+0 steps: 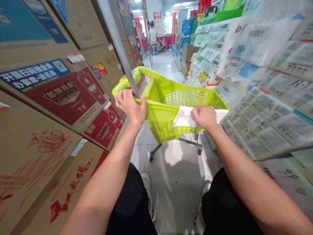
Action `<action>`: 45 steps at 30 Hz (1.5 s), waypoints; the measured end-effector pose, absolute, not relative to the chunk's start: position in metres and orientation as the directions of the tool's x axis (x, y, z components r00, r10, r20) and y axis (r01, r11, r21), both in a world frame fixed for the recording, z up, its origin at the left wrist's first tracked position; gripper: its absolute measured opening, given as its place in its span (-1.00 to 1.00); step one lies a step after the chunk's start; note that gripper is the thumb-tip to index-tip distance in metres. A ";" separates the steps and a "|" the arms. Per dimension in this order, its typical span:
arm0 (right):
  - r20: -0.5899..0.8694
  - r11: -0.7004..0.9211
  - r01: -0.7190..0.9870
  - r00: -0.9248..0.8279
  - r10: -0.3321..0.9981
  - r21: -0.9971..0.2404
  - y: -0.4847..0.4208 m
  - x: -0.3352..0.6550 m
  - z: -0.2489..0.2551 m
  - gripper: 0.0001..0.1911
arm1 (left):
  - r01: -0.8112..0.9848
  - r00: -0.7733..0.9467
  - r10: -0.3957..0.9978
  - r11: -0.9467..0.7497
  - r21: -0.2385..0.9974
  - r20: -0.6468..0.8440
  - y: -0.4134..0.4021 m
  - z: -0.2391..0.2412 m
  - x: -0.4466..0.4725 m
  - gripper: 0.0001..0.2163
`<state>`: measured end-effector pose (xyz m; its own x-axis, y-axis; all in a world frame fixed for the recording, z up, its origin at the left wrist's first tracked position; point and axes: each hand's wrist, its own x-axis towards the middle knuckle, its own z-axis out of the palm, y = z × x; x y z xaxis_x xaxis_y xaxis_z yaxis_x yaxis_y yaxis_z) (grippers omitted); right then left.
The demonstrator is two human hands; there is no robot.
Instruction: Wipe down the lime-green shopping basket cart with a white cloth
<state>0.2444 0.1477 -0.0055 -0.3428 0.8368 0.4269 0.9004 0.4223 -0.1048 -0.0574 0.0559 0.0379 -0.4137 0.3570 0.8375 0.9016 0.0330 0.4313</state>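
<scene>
A pale, glossy tiled floor [174, 199] is running down the aisle, with thin joint lines crossing it behind the cart and bright light reflecting off its far stretch. A lime-green shopping cart [168, 112] is standing on it, and its small dark castors [151, 158] are bearing on the tiles at the ends of grey metal legs. A broad, dark shadow is spreading over the tiles beneath and in front of the cart. Two light-coloured shoes, the left [147, 183] and the right [200, 219], are resting nearer, well apart, with a small dark speck [176, 182] lying between them. Far down the aisle, a blue stool [154, 49] is standing on the same floor.
</scene>
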 end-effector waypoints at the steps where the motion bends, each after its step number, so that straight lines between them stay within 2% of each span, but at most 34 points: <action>1: 0.417 0.391 0.916 -0.321 0.850 -0.092 0.150 0.253 -0.007 -0.54 | 0.900 -0.419 0.348 0.039 0.434 0.839 0.057 0.038 -0.062 -0.83; 7: 0.409 0.351 0.934 -0.297 0.863 -0.062 0.153 0.276 -0.011 -0.55 | 0.898 -0.430 0.333 0.060 0.436 0.839 0.057 0.037 -0.059 -0.82; 13: 0.492 0.560 0.820 -0.440 0.751 -0.120 0.127 0.221 -0.002 -0.52 | 0.875 -0.460 0.370 0.037 0.482 0.807 0.043 0.035 -0.020 -0.77; 17: 0.553 0.625 0.759 -0.446 0.704 -0.182 0.115 0.188 0.004 -0.43 | 0.863 -0.473 0.404 0.036 0.504 0.782 0.036 0.037 -0.004 -0.76; 22: 0.511 0.639 0.760 -0.506 0.695 -0.118 0.127 0.204 0.000 -0.43 | 0.879 -0.436 0.425 0.010 0.478 0.793 0.040 0.039 -0.018 -0.80; 30: 0.471 0.564 0.823 -0.473 0.745 -0.067 0.157 0.265 -0.018 -0.43 | 0.892 -0.428 0.376 0.030 0.451 0.822 0.053 0.038 -0.051 -0.80; 37: 0.502 0.553 0.821 -0.422 0.755 -0.142 0.145 0.240 -0.014 -0.48 | 0.872 -0.478 0.312 0.058 0.486 0.821 0.056 0.037 -0.027 -0.76; 42: 0.566 0.562 0.776 -0.337 0.753 -0.286 0.122 0.177 -0.004 -0.50 | 0.863 -0.480 0.361 0.028 0.505 0.799 0.048 0.036 -0.009 -0.75; 45: 0.570 0.590 0.731 -0.337 0.749 -0.344 0.121 0.165 -0.001 -0.50 | 0.836 -0.487 0.439 -0.017 0.549 0.755 0.044 0.038 -0.008 -0.79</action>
<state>0.1650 0.1210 -0.0015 -0.3371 0.7494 0.5699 0.7306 0.5900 -0.3437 -0.0080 0.0445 0.0381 -0.4871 0.4393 0.7548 0.8356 -0.0169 0.5491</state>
